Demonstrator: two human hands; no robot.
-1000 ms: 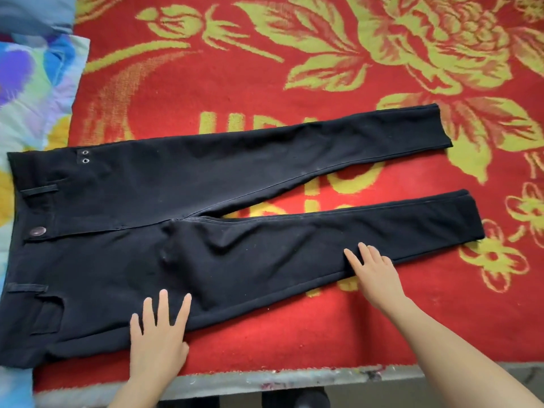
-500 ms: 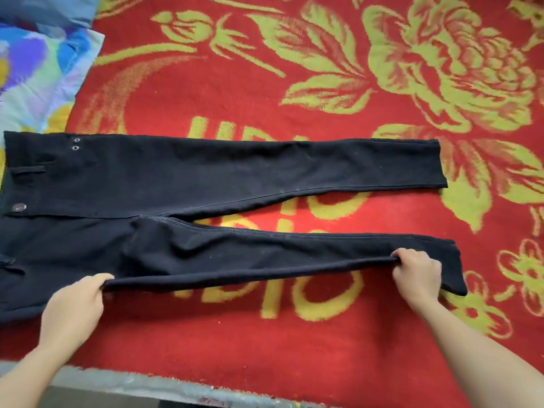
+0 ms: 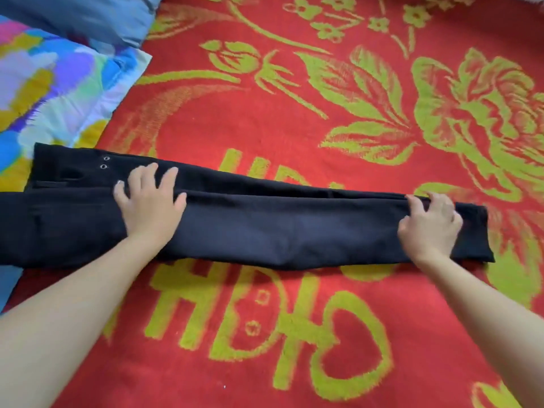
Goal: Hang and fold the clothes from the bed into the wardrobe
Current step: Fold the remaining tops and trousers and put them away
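Black trousers point(image 3: 265, 231) lie flat across the middle of the red blanket point(image 3: 294, 136), doubled lengthwise with one leg stacked on the other and the waist towards the blanket's left edge. Left hand point(image 3: 150, 201) is released: palm down, fingers spread, pressing the hip area. Right hand point(image 3: 429, 228) has its fingers curled over the top leg's far edge near the cuff, grasping it. A multicoloured sheet point(image 3: 59, 92) overlaps the blanket's far-left corner.
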